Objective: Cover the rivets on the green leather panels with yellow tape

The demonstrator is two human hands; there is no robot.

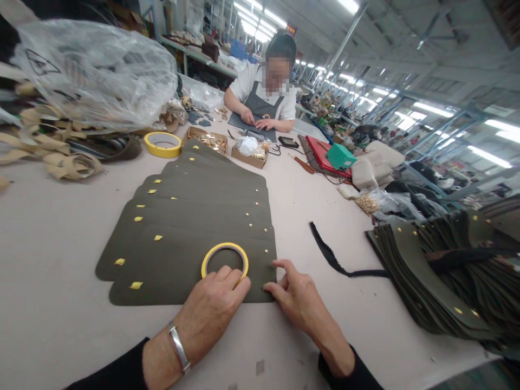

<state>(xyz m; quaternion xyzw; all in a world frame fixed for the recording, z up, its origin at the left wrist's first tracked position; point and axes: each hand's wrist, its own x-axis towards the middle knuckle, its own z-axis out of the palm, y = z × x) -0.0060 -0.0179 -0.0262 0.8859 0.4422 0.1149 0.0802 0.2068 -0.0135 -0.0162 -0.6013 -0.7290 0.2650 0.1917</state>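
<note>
On the worktop (60, 233) lie overlapping olive panels (182, 273), matt and round-cornered. At their edge the right hand (299, 300) has its grip parted, empty; the left hand (215, 303) pinches yellow tape (224, 246). Yellow tabs (136, 285) dot the panels' left side, small shiny studs (266, 251) the right.

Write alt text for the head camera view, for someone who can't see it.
A person's left hand holds a roll of yellow tape over overlapping dark green panels, with the right hand open at their right edge. The panels lie on a pale table; a stack of similar pieces sits at right, and an aproned co-worker is opposite.
</note>
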